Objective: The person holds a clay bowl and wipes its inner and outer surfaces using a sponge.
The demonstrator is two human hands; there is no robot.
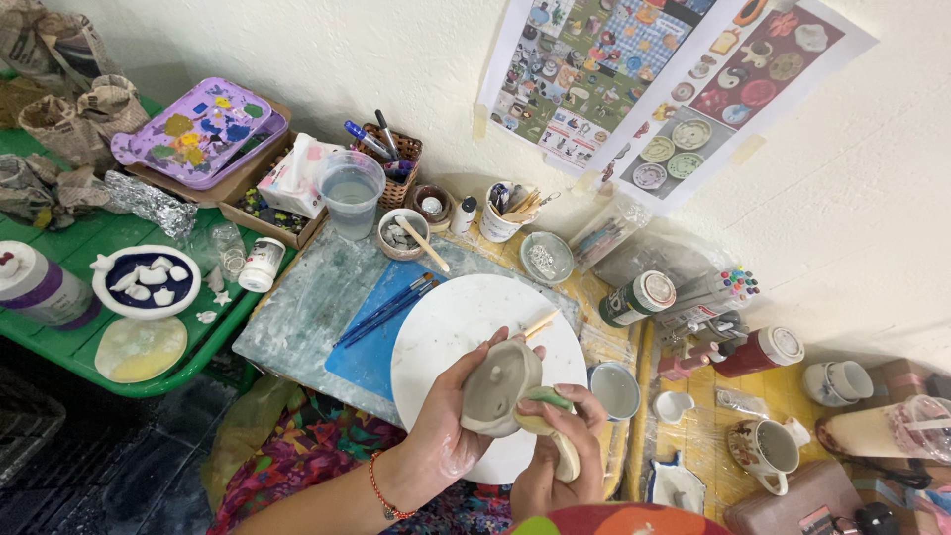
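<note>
Head view: looking down at a cluttered craft table set against a white wall.
Left hand: fingers curled shut around a grey unfired clay piece, lifted above a round white board; a red bracelet sits on the wrist.
Clay piece: lumpy, with a small knob on top and a rounded body; bare grey all over, no paint or glaze showing.
Right hand: closed on a small green and tan sponge, pressed against the lower right side of the clay piece.
Progress: judging by the wet sheen on the hands and the smooth surface, the smoothing looks well under way; colouring looks not yet begun.
Board: bare white, resting partly on a blue mat.
Brushes: several blue-handled ones lying across the mat, untouched.
Water cup: clear, cloudy water, behind the board.
Small bowl: just right of the board, near the right hand.
Green tray: far left, holding a dish with white clay bits.
Wall: two printed sheets of pottery pictures.
</note>
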